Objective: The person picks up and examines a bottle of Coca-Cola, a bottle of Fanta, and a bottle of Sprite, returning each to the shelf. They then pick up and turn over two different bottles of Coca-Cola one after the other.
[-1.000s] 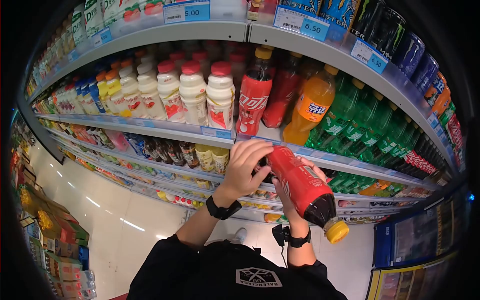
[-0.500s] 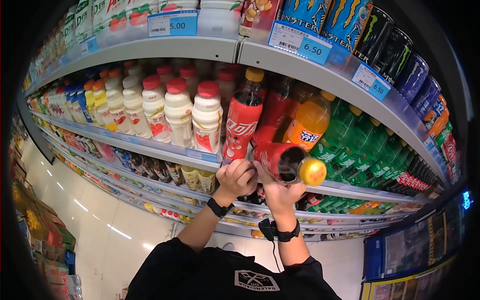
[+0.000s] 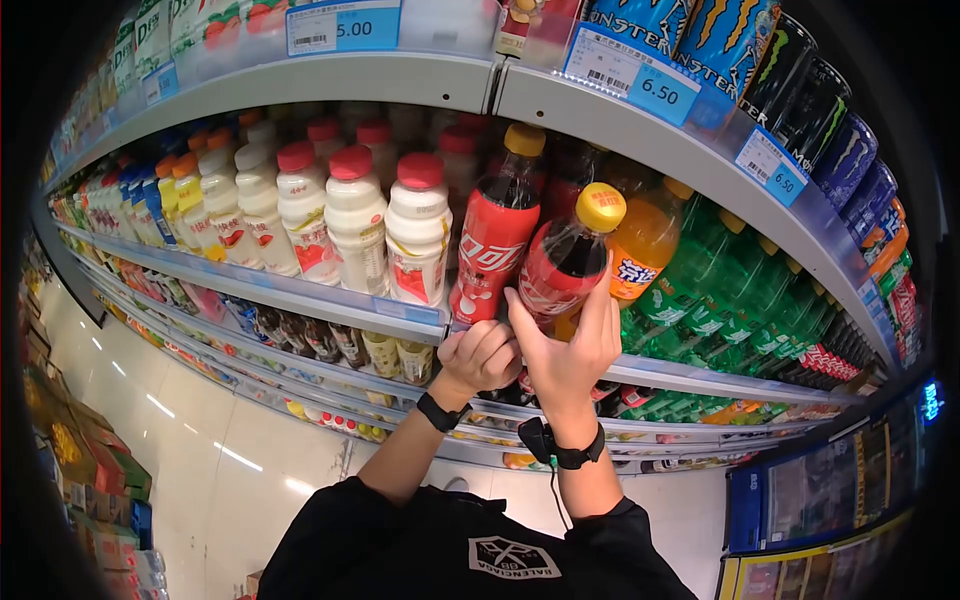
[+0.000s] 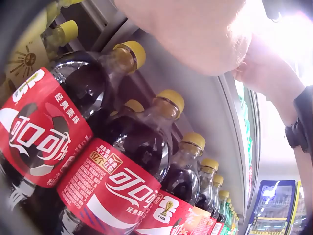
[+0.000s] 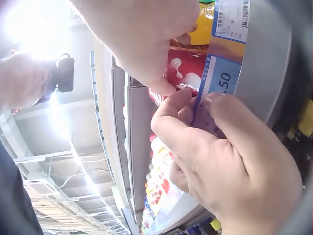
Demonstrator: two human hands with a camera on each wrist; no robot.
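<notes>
My right hand (image 3: 575, 355) holds a red-labelled Coca-Cola bottle (image 3: 567, 265) with a yellow cap, thumb on one side and fingers on the other. It stands nearly upright at the shelf's front, between another cola bottle (image 3: 493, 240) and an orange soda bottle (image 3: 643, 245). In the right wrist view its red lower part (image 5: 186, 68) is just behind the price strip. My left hand (image 3: 482, 355) is curled at the shelf edge left of the right hand. Its thumb and forefinger pinch the price strip (image 5: 226, 73) there.
White bottles with red caps (image 3: 415, 235) line the left side; green soda bottles (image 3: 690, 265) fill the right. The upper shelf's edge (image 3: 620, 120) juts out above, with energy drink cans (image 3: 720, 50). Cola bottles (image 4: 122, 171) stand on the shelf below.
The cola bottle, earlier lying sideways before the shelf with its cap toward me, has swung upright and moved into the shelf row. My left hand has curled at the shelf edge.
</notes>
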